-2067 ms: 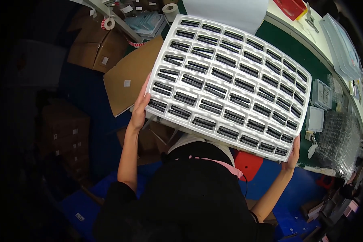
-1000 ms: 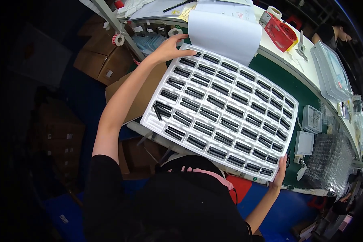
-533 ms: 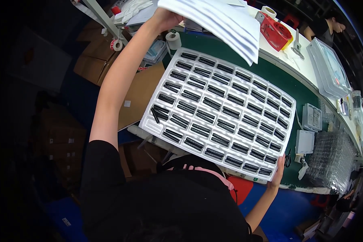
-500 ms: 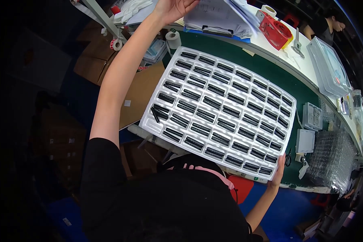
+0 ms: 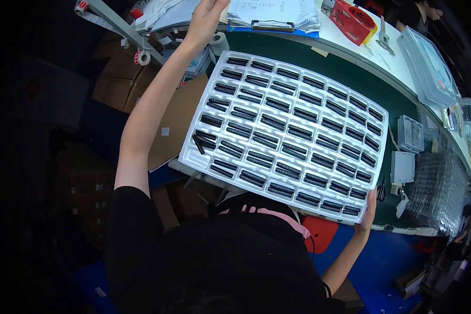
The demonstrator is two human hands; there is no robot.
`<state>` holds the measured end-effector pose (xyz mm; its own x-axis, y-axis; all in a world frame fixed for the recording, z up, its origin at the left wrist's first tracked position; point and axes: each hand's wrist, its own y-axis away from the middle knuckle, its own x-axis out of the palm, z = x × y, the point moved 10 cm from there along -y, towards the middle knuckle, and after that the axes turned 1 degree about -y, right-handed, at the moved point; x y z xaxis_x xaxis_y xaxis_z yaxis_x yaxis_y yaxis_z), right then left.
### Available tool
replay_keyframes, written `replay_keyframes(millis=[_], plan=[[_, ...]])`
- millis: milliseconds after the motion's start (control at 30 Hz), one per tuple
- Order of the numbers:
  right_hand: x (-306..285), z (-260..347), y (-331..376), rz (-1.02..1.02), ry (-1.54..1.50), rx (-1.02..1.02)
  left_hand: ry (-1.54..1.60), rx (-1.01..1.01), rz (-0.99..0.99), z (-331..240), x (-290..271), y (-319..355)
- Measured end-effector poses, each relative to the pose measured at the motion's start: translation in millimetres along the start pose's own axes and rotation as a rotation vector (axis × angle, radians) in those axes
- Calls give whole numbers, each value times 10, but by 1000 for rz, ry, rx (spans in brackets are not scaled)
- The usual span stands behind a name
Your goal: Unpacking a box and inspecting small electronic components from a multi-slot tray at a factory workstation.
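A large white compartment tray (image 5: pixel 193 159) lies on the green work surface (image 5: pixel 397 107), its rows filled with small black parts (image 5: pixel 277 104). My right hand (image 5: pixel 370 209) grips the tray's near right corner. My left arm stretches far forward; my left hand (image 5: pixel 206 15) rests at the left edge of a stack of white papers on a blue clipboard (image 5: pixel 272 13) at the table's far side. Whether the fingers hold the papers cannot be told.
A red tape dispenser (image 5: pixel 353 14) sits right of the clipboard. Clear plastic lidded boxes (image 5: pixel 429 68) and small white trays (image 5: pixel 411 133) lie to the right. Cardboard boxes (image 5: pixel 125 83) stand on the floor to the left. Another person is at the top right corner.
The tray came down from being held up and now lies on the table. My left hand let go of it, reached forward, lifted the papers, and laid them down on the clipboard.
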<state>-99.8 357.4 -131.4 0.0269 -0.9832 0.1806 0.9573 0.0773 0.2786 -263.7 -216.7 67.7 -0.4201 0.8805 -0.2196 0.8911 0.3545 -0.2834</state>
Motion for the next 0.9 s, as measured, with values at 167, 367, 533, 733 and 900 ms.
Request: replay_keyframes(millis=[167, 367, 533, 733, 900], plan=[[-92, -91, -70, -21, -79, 50, -202, 116, -37, -40, -739, 1381], [-320, -192, -102, -18, -169, 103, -3, -246, -136, 697, -938, 2715], [-390, -155, -133, -49, -136, 142, -400, 13, 44, 254, -797, 2821], [-318, 305, -9, -306, 305, -79, -575, 153, 218, 150, -666, 2757], [764, 1315, 544, -469, 752, -647, -578, 288, 242, 13, -698, 2739]])
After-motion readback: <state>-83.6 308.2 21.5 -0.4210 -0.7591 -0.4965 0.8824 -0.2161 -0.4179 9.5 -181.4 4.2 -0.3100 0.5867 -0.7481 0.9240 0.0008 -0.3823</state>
